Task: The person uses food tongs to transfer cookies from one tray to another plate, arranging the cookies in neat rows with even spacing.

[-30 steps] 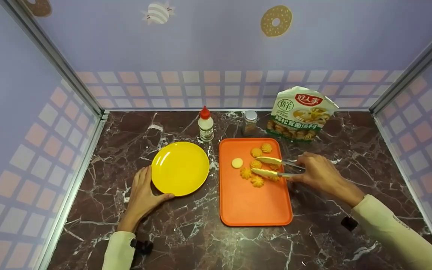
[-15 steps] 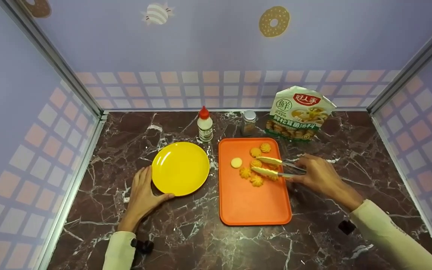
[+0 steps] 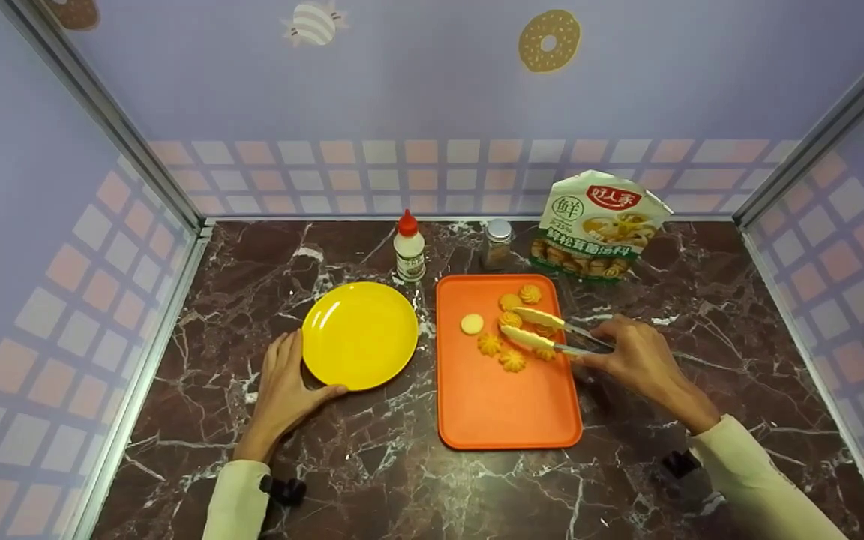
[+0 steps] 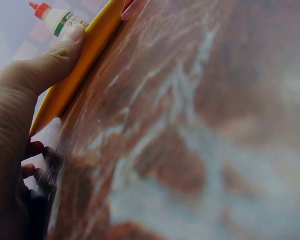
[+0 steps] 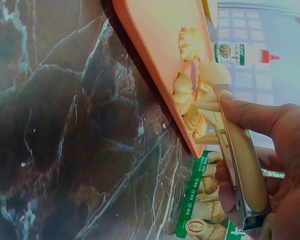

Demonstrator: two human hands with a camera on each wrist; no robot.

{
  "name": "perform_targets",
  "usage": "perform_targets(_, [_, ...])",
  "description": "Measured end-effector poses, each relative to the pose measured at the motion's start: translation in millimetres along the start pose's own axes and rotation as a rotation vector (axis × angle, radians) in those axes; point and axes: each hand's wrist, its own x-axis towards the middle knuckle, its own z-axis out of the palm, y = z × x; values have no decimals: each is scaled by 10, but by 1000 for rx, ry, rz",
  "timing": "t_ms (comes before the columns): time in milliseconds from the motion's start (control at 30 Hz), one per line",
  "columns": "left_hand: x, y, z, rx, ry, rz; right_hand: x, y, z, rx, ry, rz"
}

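My left hand holds the yellow plate at its near left rim, thumb along the near edge and fingers at the left side. In the left wrist view the thumb lies against the plate's edge. With my right hand I grip metal tongs with cream-coloured tips. The tips are apart, on either side of a round swirled cookie; contact is unclear. Several golden cookies lie on the orange tray, some partly hidden by the tongs. A pale, smooth round piece lies left of them.
Behind the plate and tray stand a red-capped squeeze bottle, a silver-lidded spice jar and an upright green-and-white food pouch. Patterned walls close off the back and both sides of the dark marbled table.
The tongs have turned slightly, their tips shifting left and up around the swirled cookie. My right hand has moved a little downward in view. My left hand stays at the plate.
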Motion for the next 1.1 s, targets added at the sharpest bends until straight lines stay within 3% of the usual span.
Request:
perform_targets(667, [17,6,-1,-2,-6,-15,63,-101,57,-12,42,-58])
perform_targets(933, [7,5,14,-14,20,21,126,-150,93,-8,61,-83])
perform_targets(1100, [-9,-8,12,-12,21,7,170,-199,111,-20,68,-114])
